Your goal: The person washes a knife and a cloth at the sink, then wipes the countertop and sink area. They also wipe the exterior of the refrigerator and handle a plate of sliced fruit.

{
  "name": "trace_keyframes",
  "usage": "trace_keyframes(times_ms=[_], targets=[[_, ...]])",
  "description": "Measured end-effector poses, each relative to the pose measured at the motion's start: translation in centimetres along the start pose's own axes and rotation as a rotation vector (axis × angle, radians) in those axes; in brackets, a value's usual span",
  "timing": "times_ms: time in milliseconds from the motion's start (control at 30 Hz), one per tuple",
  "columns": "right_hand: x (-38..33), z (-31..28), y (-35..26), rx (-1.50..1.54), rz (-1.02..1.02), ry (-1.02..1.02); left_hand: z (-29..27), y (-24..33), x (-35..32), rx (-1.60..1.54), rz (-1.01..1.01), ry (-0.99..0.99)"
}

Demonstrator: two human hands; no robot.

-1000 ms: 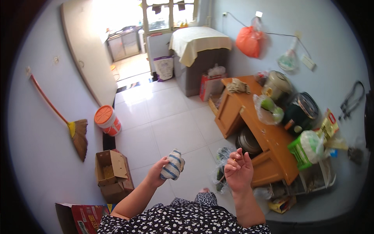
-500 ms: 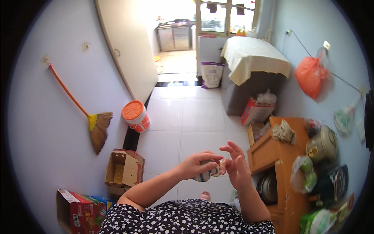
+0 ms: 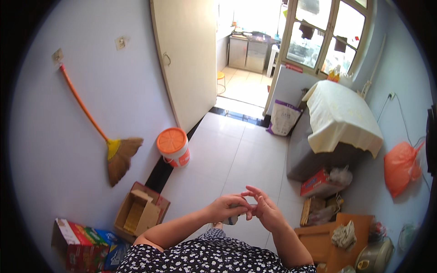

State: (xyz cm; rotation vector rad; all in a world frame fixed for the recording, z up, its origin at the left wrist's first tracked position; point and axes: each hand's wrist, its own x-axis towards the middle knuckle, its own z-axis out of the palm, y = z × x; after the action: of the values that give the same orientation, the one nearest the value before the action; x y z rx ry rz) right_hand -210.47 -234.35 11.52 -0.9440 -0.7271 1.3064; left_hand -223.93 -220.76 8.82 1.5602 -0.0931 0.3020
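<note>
Bringing both hands together at the waist, a person in a black-and-white floral top (image 3: pixel 214 255) stands over a pale tiled floor (image 3: pixel 218 154). The left hand (image 3: pixel 226 207) has its fingers curled over a small cloth (image 3: pixel 231 220), which lies mostly hidden beneath the palm, only a greyish patch showing below. The right hand (image 3: pixel 269 214) faces it, fingers partly spread and reaching across to the left fingertips; whether they pinch anything there cannot be told. Left of the forearms are an open cardboard carton (image 3: pixel 139 216) and a white bucket (image 3: pixel 173 148) with an orange lid, while a broom (image 3: pixel 120 154) hangs on the wall. At lower right, a crumpled rag (image 3: pixel 344 235) and a rice cooker (image 3: pixel 375 255) rest on a wooden bench (image 3: pixel 364 221). Beyond, a cream cover (image 3: pixel 343 120) drapes a large grey object near the window.
</note>
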Motion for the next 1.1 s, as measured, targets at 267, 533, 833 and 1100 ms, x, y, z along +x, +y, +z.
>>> trace_keyframes(times_ms=[267, 533, 833, 1100], targets=[[18.3, -6.6, -5.9, 0.257, -0.041, 0.053, -14.4, -2.0, 13.4, -0.245, -0.107, 0.195], [32.4, -19.4, -9.0, 0.102, -0.067, 0.25, -26.5, -7.0, 27.9, -0.139, -0.157, 0.243], [51.8, -33.2, -20.3, -0.048, 0.027, 0.171, -39.3, -10.6, 48.9, 0.153, 0.001, 0.369], [69.6, -42.1, -22.7, 0.162, 0.192, 0.054, -52.4, -15.8, 62.1, 0.112, -0.068, 0.404]])
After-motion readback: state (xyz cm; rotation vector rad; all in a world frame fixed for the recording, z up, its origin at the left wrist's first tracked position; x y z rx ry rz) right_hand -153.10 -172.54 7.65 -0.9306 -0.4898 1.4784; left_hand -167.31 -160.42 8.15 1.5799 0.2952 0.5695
